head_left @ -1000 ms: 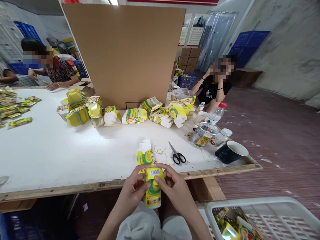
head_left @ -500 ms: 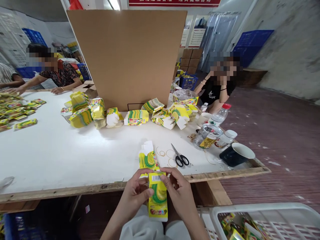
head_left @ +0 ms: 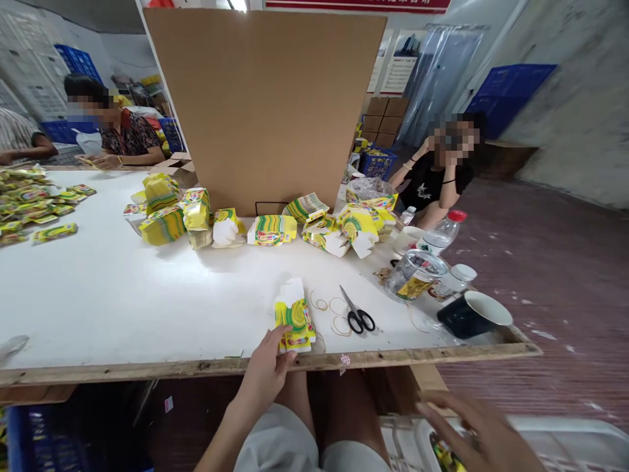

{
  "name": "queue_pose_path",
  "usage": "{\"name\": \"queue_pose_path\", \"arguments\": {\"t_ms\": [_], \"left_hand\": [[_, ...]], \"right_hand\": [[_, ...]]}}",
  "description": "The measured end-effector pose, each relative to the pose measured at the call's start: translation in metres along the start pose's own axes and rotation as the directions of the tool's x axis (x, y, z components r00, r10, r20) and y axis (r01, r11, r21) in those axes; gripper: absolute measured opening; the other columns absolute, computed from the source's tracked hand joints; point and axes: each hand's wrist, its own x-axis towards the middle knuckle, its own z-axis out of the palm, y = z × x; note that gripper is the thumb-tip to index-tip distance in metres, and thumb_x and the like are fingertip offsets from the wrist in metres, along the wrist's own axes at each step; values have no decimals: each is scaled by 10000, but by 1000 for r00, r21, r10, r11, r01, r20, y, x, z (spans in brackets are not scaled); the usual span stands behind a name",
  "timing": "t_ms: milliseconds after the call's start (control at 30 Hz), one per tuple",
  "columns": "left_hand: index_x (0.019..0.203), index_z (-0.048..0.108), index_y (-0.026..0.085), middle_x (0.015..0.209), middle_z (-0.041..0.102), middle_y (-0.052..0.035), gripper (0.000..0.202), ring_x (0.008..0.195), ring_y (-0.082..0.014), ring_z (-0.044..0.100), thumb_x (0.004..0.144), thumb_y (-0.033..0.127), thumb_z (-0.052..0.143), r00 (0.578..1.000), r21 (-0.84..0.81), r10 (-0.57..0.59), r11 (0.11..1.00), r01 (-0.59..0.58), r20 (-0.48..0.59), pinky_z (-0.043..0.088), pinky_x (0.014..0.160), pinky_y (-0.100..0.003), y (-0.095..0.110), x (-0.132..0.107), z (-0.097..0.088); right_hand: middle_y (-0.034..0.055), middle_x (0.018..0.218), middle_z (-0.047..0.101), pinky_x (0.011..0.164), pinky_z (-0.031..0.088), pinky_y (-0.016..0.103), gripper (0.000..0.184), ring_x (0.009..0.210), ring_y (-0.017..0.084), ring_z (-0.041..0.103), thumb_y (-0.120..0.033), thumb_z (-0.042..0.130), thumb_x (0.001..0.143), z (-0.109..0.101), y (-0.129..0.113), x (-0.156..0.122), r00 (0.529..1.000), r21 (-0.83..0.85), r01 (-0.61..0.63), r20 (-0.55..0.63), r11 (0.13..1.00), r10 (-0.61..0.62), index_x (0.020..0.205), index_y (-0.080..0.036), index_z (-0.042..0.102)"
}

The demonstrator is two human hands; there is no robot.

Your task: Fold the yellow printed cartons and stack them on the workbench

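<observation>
My left hand (head_left: 266, 367) reaches to the table's front edge, its fingers apart. Its fingertips touch the near left side of a small stack of yellow-green flat cartons (head_left: 296, 318), whose white flaps point away from me. My right hand (head_left: 474, 423) is low on the right, smeared by motion, over a white plastic basket (head_left: 565, 426). Whether anything is in its fingers cannot be made out. Yellow-green packs (head_left: 445, 455) show partly inside the basket beneath that hand. Black-handled scissors (head_left: 358, 314) and several thin rubber bands (head_left: 339, 314) lie right of the cartons.
Bundles of cartons (head_left: 272, 229) line the foot of a tall cardboard sheet (head_left: 265, 105). At the right stand a dark mug (head_left: 464, 318), a clear jar (head_left: 415, 275) and bottles. Packs (head_left: 29, 196) are heaped at left. One person (head_left: 435, 164) sits at right, others at left.
The carton held between both hands is gone from above my lap. My left hand has moved to the stacked cartons, my right hand down and right over the basket. The view has shifted slightly.
</observation>
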Motion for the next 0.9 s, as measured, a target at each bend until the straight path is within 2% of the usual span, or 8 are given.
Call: {"name": "queue_pose_path", "arguments": {"t_ms": [100, 200, 333, 500, 567, 633, 767, 900], "left_hand": [[1300, 525, 179, 1325, 606, -151, 431, 1239, -299, 548, 871, 211, 533, 999, 34, 35, 999, -35, 21, 410, 1063, -500, -8, 1, 3], [1283, 534, 182, 1293, 630, -148, 426, 1204, -290, 576, 857, 192, 545, 999, 8, 43, 999, -43, 31, 440, 1033, -479, -9, 0, 4], [1241, 559, 204, 1238, 670, -125, 414, 1168, -282, 605, 830, 148, 564, 999, -28, 51, 998, -51, 15, 428, 1041, -479, -10, 0, 2], [1185, 581, 198, 1199, 680, -126, 332, 1140, -264, 623, 853, 205, 575, 997, -104, 53, 993, -60, -63, 457, 1020, -448, -8, 1, 2], [1144, 596, 193, 1158, 688, -125, 292, 1108, -252, 637, 868, 286, 596, 985, -281, -11, 959, -39, -174, 479, 998, -418, -3, 1, 1], [1114, 628, 190, 1132, 704, -117, 323, 1084, -248, 651, 843, 365, 652, 968, -548, -129, 836, -10, -214, 506, 962, -376, 4, 1, -1], [1118, 684, 185, 1125, 733, -120, 423, 1028, -272, 688, 784, 442, 724, 979, -875, -194, 460, 149, 65, 543, 892, -355, 21, 0, -6], [1030, 739, 164, 1045, 762, -122, 377, 981, -276, 708, 746, 410, 769, 976, -930, -113, 301, 212, 186, 550, 874, -340, 28, -4, -9]], "right_hand": [[59, 868, 760, 807, 503, 396, 278, 853, 280, 676, -480, 573, 819, 54, -48, 27, 989, 186, -20, 146, 982, -8, 805, -269, 754], [115, 876, 728, 875, 441, 429, 196, 930, 317, 627, -374, 608, 780, 112, -93, 59, 992, 286, -107, 101, 952, 81, 758, -212, 717], [130, 791, 693, 853, 415, 436, 60, 922, 343, 606, -256, 677, 680, 157, -110, 85, 987, 344, -163, 67, 925, 148, 650, -209, 654], [67, 712, 690, 699, 446, 365, 107, 709, 252, 618, -322, 635, 719, 162, -101, 84, 975, 536, -219, 92, 815, 201, 694, -222, 606], [65, 716, 701, 643, 467, 350, 232, 658, 235, 622, -429, 623, 748, 157, -101, 76, 971, 638, -237, 126, 733, 204, 815, -207, 612], [70, 733, 717, 641, 503, 347, 371, 683, 237, 652, -521, 626, 755, 152, -105, 63, 967, 728, -256, 178, 636, 185, 925, -192, 601], [84, 782, 742, 722, 543, 376, 435, 723, 233, 689, -560, 687, 735, 145, -121, 39, 942, 842, -334, 309, 424, 129, 942, -181, 626], [80, 825, 740, 774, 523, 362, 368, 816, 241, 675, -468, 804, 657, 139, -130, 28, 910, 887, -413, 399, 206, 110, 860, -184, 686]]}}
